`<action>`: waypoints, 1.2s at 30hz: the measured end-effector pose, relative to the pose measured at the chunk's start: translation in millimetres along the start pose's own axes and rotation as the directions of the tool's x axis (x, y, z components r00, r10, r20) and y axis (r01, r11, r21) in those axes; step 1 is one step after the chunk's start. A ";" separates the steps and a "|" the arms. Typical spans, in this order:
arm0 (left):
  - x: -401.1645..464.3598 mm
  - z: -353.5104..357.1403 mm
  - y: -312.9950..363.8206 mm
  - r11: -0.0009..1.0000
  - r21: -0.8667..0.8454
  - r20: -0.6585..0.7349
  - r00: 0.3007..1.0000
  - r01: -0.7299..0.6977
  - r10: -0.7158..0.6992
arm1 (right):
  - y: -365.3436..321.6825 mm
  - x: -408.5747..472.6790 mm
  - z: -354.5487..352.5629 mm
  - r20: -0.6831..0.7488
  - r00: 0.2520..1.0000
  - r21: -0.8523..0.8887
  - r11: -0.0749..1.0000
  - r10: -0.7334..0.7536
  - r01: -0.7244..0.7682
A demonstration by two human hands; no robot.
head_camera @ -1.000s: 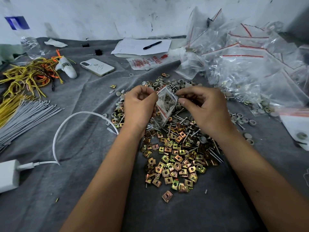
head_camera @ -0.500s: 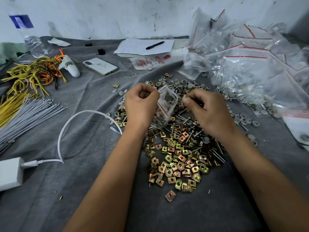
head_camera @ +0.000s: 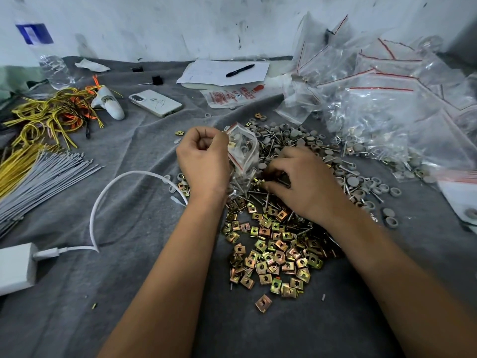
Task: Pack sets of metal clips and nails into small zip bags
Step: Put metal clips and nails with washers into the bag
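Two hands — left [head_camera: 204, 161] gripping zip bag [head_camera: 242, 151], right [head_camera: 302, 184] pinching clips [head_camera: 271, 251].

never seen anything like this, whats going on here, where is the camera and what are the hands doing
There is no machine: a person is working with bare hands, and the single picture comes from a camera worn on the head, looking down. The left hand pinches a small zip bag that already has parts inside. The right hand reaches into the pile of nails and brass clips on a grey cloth. Filled bags are heaped at the right; wires, a phone and a pen lie further back.
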State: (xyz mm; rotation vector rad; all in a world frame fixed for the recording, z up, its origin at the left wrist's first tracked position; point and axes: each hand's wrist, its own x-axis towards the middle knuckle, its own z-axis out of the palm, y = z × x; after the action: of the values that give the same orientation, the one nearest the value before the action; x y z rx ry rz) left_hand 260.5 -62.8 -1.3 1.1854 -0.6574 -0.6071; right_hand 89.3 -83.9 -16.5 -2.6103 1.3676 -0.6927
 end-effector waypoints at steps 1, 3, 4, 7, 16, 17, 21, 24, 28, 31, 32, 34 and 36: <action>-0.2 -0.1 -0.5 1.000 -0.002 -0.001 1.000 0.000 0.000 | -1.9 1.1 1.3 0.028 1.000 -0.021 1.000 0.001 -0.001; -0.3 0.0 -1.7 1.000 -0.007 0.004 1.000 0.000 0.000 | -3.8 2.9 1.9 0.057 0.998 -0.013 1.000 0.006 -0.005; -0.2 0.3 -2.1 1.000 -0.008 0.005 1.000 0.000 0.000 | -4.2 3.3 1.7 0.063 0.998 0.012 1.000 0.003 -0.004; 0.9 0.3 -3.1 1.000 -0.005 -0.002 1.000 0.001 -0.001 | -4.0 -0.7 -1.5 0.007 1.000 0.160 0.987 -0.001 0.000; 8.8 -3.0 -2.9 0.997 -0.072 -0.100 0.994 -0.038 0.030 | -0.9 -6.0 -7.8 -0.090 0.991 0.490 0.871 0.096 -0.040; 9.6 -3.8 -3.1 0.995 -0.089 -0.113 0.993 -0.038 0.028 | -0.1 -5.4 -7.3 -0.075 0.993 0.472 0.880 0.096 -0.049; 9.5 -5.8 -3.3 0.996 -0.079 -0.073 0.997 -0.032 0.027 | 2.8 -3.5 -8.0 -0.054 0.991 0.484 0.872 0.119 -0.078; 5.7 -4.6 -4.0 1.000 0.016 0.113 0.993 -0.024 0.022 | 4.5 -3.3 -8.2 -0.087 0.985 0.483 0.871 0.152 -0.092; -6.8 2.6 0.7 0.983 0.125 0.238 0.966 -0.132 0.099 | 5.6 -3.7 -5.5 -0.094 0.983 0.399 0.910 0.158 -0.108; -7.6 1.2 4.4 0.991 0.017 0.117 0.985 -0.132 0.129 | 5.4 -2.0 -5.8 -0.094 0.988 0.189 0.977 0.120 -0.100; -5.4 -0.6 5.2 0.991 -0.021 0.054 0.989 -0.136 0.137 | 3.5 -0.3 -5.5 -0.096 0.992 0.107 0.991 0.086 -0.076; 0.3 -4.2 5.6 0.988 -0.070 -0.052 0.989 -0.139 0.136 | -3.8 3.7 -3.1 -0.074 0.997 0.036 0.999 -0.013 0.016; 3.7 -5.4 5.2 0.986 -0.100 -0.114 0.986 -0.130 0.119 | -12.5 6.8 1.3 -0.017 0.994 -0.003 0.994 -0.105 0.105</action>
State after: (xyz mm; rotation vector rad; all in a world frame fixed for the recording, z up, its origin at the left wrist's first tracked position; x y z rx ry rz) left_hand 267.4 -60.8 3.0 1.0612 -0.5956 -0.4642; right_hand 102.6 -82.1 -11.6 -2.7000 1.2432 -0.7299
